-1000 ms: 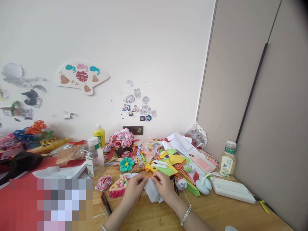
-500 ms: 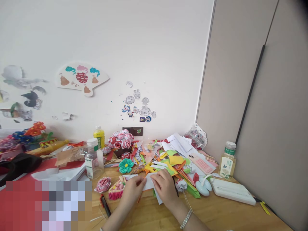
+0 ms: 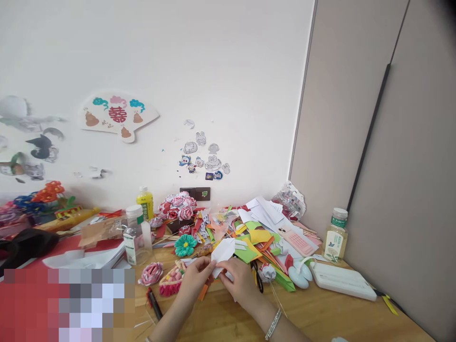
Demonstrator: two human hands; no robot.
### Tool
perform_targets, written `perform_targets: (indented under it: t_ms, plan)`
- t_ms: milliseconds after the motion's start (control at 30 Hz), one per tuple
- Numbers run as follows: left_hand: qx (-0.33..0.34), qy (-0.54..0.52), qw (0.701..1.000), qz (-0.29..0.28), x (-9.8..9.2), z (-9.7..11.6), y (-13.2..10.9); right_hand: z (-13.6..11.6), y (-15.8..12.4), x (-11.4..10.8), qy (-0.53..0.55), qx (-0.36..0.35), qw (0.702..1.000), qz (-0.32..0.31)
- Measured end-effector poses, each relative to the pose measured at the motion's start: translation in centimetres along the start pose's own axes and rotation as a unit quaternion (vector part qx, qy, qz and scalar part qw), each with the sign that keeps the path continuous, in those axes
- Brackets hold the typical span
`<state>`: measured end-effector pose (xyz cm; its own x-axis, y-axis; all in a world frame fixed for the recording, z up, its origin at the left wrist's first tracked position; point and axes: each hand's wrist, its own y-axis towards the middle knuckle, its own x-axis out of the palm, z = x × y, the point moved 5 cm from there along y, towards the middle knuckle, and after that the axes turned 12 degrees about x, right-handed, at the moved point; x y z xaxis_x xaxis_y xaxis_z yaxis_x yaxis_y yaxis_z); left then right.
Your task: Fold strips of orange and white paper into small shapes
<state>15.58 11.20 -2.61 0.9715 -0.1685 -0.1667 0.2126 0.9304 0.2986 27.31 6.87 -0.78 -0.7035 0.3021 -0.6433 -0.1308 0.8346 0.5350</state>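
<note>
A piece of white paper [image 3: 223, 250] with folded edges stands up between my two hands, over the near part of the table. My left hand [image 3: 197, 275] pinches its lower left side between thumb and fingers. On the lower right side my right hand [image 3: 239, 281] grips the same paper, fingers curled and a silver bracelet on the wrist. The lower end of the paper is partly hidden by my fingers. Close to my left hand lies a small basket-like piece with pink trim and pastel balls [image 3: 173, 276]. An orange paper scrap [image 3: 203, 292] lies under my hands.
Coloured paper scraps [image 3: 254, 237] are heaped behind my hands. A teal flower [image 3: 185, 245], a paper rose [image 3: 151, 274] and a clear bottle [image 3: 133, 237] stand leftward. To the right are a white power strip-like box [image 3: 344, 280], a pink phone case [image 3: 299, 241] and a drink bottle [image 3: 335, 236].
The white paper has been raised and turned, so more of it shows above my fingers. Both hands have moved slightly and closed in together. The whole view has shifted a little.
</note>
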Motion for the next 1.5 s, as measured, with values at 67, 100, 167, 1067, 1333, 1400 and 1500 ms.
perform_targets:
  t_ms: [67,100,167,1067,1333,1400,1500]
  plan:
    - [0.007,-0.007,1.000,-0.002,0.1,-0.1,0.1,0.1,0.0,0.1,0.002,-0.001,1.000,-0.003]
    - [0.009,-0.012,1.000,-0.002,0.1,-0.1,0.1,0.1,0.0,0.1,0.003,-0.003,1.000,-0.003]
    - [0.014,-0.019,1.000,-0.002,0.2,-0.1,0.1,0.1,0.0,0.2,0.010,-0.009,1.000,-0.003]
    - [0.008,-0.072,0.997,-0.022,0.8,-0.1,0.1,2.1,0.6,0.7,0.210,0.134,0.968,0.035]
    - [0.007,-0.090,0.995,-0.045,1.1,-0.4,-0.1,2.9,0.5,1.1,0.230,0.183,0.955,0.035]
    - [0.005,-0.102,0.993,-0.051,1.2,-0.5,0.0,3.0,0.6,1.1,0.236,0.188,0.953,0.035]
    - [0.004,-0.120,0.991,-0.060,1.3,-0.5,0.0,3.2,0.6,1.1,0.239,0.200,0.949,0.038]
